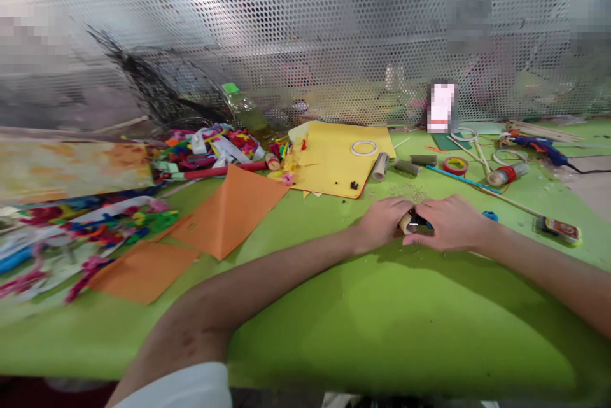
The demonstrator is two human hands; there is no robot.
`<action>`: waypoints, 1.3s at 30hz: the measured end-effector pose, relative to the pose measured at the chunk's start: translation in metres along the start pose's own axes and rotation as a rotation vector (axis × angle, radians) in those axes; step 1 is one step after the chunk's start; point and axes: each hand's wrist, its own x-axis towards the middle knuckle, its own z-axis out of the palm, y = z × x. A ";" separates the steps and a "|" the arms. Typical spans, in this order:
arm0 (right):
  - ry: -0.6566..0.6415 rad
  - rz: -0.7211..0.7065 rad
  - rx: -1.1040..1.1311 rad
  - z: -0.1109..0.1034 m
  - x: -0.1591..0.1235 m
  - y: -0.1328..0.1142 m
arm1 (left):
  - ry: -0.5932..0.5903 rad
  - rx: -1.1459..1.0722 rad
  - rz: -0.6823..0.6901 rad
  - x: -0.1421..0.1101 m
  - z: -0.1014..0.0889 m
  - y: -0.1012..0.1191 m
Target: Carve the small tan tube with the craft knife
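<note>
Near the right of the table, my left hand (383, 223) is closed around a short tan tube (405, 225), its hollow end facing my other hand. Fingers of my right hand (451, 222) wrap a dark blue tool with a thin shiny metal part that meets the tube's opening. Most of this tool is hidden by my fingers, so its exact kind is unclear. A blue piece (490, 216) shows behind my right wrist; I cannot tell whether it belongs to the tool. Small pale crumbs (409, 191) lie scattered just beyond my hands.
Short tubes (380, 167), red tape (456, 167), a blue stick (463, 179) and a blue glue gun (541, 146) lie beyond my hands. Yellow sheets (329, 153) are at centre, orange sheets (229, 211) and colourful scraps (219, 144) left. A perforated metal screen (305, 32) stands behind.
</note>
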 end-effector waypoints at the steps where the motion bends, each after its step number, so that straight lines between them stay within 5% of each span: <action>1: -0.002 0.000 -0.003 0.000 0.000 0.000 | 0.008 -0.006 0.004 0.000 0.000 0.000; 15: -0.105 0.054 -0.019 0.000 0.004 -0.003 | 0.097 -0.024 0.025 -0.001 0.001 0.002; 32: -0.041 -0.007 0.015 -0.002 0.001 0.000 | 0.049 -0.178 -0.101 -0.005 0.001 0.001; 39: -0.018 -0.007 -0.040 -0.001 0.001 0.003 | 0.069 -0.222 0.063 0.000 0.003 -0.002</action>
